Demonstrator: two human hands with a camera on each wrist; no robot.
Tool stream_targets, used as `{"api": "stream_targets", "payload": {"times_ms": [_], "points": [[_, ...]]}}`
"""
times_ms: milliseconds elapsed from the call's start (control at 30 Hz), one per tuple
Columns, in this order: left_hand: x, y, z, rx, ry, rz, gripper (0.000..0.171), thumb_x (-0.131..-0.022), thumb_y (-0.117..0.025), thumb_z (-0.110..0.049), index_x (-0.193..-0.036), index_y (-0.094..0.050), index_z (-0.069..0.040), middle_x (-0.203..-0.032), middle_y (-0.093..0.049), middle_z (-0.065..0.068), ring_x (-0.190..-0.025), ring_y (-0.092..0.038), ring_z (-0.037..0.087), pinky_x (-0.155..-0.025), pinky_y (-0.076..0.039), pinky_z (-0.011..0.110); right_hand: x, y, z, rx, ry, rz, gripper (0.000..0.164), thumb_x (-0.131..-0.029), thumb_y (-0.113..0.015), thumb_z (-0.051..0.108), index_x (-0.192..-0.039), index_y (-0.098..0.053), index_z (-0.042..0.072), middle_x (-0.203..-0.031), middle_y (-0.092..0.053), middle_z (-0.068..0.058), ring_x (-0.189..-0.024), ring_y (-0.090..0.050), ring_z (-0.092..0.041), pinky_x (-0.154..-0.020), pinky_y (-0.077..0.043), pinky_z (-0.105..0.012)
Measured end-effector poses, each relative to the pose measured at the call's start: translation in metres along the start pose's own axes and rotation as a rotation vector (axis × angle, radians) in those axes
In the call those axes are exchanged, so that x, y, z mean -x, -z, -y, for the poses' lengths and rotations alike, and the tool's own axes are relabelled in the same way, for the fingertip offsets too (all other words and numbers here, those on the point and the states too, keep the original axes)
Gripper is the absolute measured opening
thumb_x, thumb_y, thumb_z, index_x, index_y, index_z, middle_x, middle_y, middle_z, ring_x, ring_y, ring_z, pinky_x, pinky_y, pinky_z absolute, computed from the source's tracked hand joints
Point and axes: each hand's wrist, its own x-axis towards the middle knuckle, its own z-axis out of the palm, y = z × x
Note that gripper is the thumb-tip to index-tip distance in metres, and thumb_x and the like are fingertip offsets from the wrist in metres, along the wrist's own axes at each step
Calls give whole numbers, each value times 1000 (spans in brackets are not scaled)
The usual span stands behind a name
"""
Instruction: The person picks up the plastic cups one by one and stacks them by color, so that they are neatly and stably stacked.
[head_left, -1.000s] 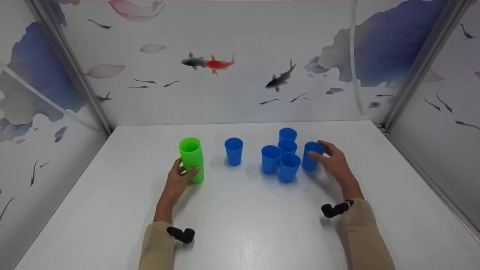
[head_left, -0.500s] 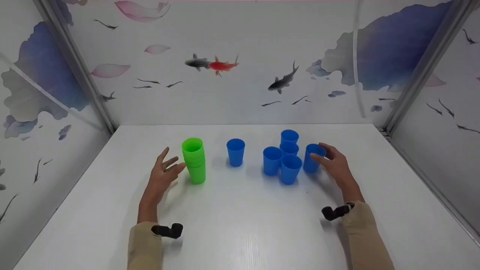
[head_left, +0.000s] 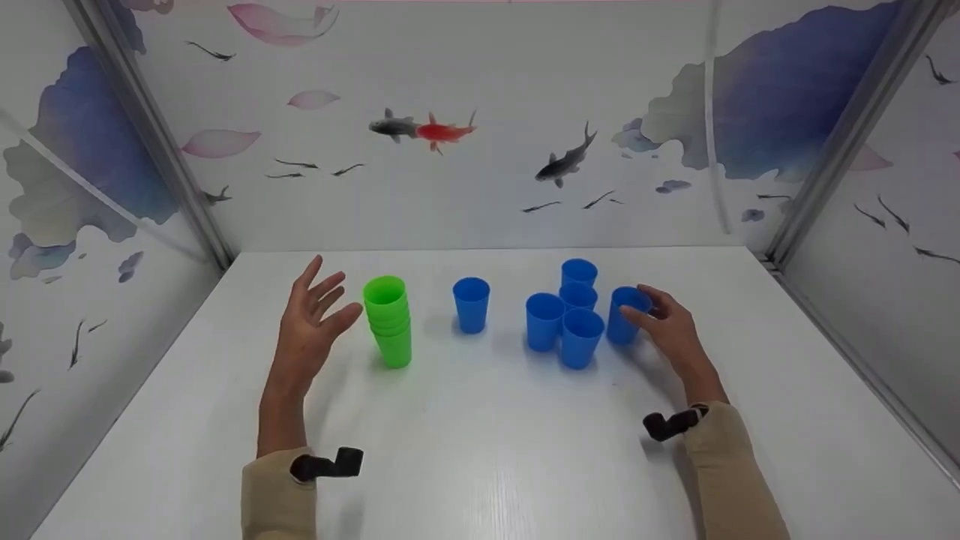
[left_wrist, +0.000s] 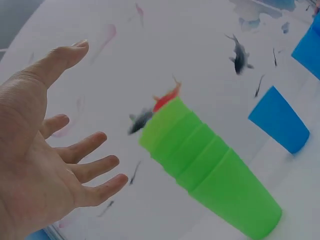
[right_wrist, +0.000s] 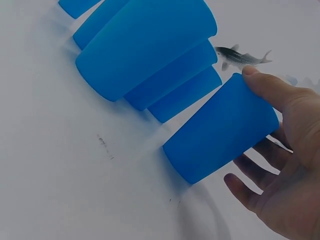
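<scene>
My left hand [head_left: 302,334] is held up just left of a stack of green cups [head_left: 394,346], with its fingers spread and nothing in them. In the left wrist view, a gap shows between the fingertips and the green stack. The several cups are nested, upright on the table. On the right, my right hand [head_left: 671,322] holds a blue cup [right_wrist: 220,127] near its rim, thumb on the near side and fingers curled round behind. That cup is upright on the table, and part of its far side is hidden by the hand.
A single blue cup [head_left: 471,307] stands between the green stack and a cluster of several blue cups [head_left: 579,341]. The cluster is just left of the held cup. White printed panels [head_left: 450,202] with fish pictures border the white table [head_left: 465,435] at the back and sides.
My left hand has let go of the green stack and moved left away from it, fingers spreading. The right hand stays at its blue cup.
</scene>
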Motion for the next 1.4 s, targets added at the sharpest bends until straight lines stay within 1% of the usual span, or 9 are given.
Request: {"api": "stream_targets", "payload": {"times_ms": [167, 300, 533, 667, 833, 967, 1033, 1167, 1400], "points": [[7, -15, -27, -8, -112, 11, 79, -92, -66, -19, -159, -24, -24, -157, -41, 6, -149, -37, 25, -119, -36, 52, -1, 2, -3, -10, -8, -1, 94, -87, -66, 63, -160, -26, 19, -167, -24, -15, -154, -22, -39, -122, -28, -57], [11, -28, -38, -30, -177, 29, 79, -91, -67, -16, -158, -27, -21, -156, -43, 8, -148, -39, 27, -119, -36, 54, 0, 3, -5, -18, -3, -1, 95, -86, -67, 64, -160, -26, 20, -166, -24, -15, -154, -22, -38, -122, -27, -57], [11, -54, -37, -57, -163, 99, 78, -90, -70, -22, -157, -30, -22, -156, -44, 9, -146, -43, 29, -114, -42, 55, 1, 0, -6, 16, 11, -1, 95, -86, -65, 66, -160, -26, 20, -165, -28, -15, -154, -23, -37, -123, -25, -58], [9, -73, -29, -61, -128, 135, 76, -92, -71, -27, -156, -31, -24, -155, -45, 9, -145, -44, 29, -113, -43, 53, -1, 0, -4, 31, 22, 2, 95, -86, -66, 65, -159, -27, 19, -165, -29, -16, -154, -23, -38, -123, -24, -59], [9, -110, -15, -71, -30, 161, 74, -93, -70, -39, -155, -32, -25, -155, -44, 11, -146, -42, 30, -113, -43, 51, -2, 2, -2, 59, 16, 4, 95, -86, -65, 66, -159, -27, 19, -165, -27, -17, -154, -22, -39, -122, -24, -60], [8, -135, -1, -111, 43, 211, 80, -92, -70, -45, -156, -29, -22, -157, -41, 14, -147, -40, 33, -113, -43, 52, -1, 5, -2, 55, 7, 6, 94, -87, -65, 66, -159, -26, 20, -165, -27, -18, -154, -22, -39, -122, -26, -60], [7, -142, 8, -103, 73, 239, 81, -93, -69, -45, -157, -27, -20, -158, -40, 15, -148, -39, 34, -113, -44, 53, 0, 5, -2, 39, 5, 9, 94, -87, -65, 65, -159, -26, 20, -165, -27, -19, -153, -23, -40, -121, -28, -59], [3, -146, 22, -76, 131, 264, 83, -93, -69, -45, -158, -24, -17, -158, -38, 16, -148, -38, 37, -111, -45, 54, 1, 5, -1, 13, -1, 19, 94, -87, -65, 64, -160, -24, 21, -165, -26, -20, -152, -25, -41, -120, -30, -58], [0, -150, 42, -98, 218, 209, 88, -90, -69, -53, -157, -24, -18, -158, -38, 15, -146, -40, 37, -109, -46, 54, 1, 2, -2, -12, -9, 35, 95, -86, -66, 64, -160, -23, 22, -163, -28, -20, -150, -30, -40, -119, -34, -56]]}}
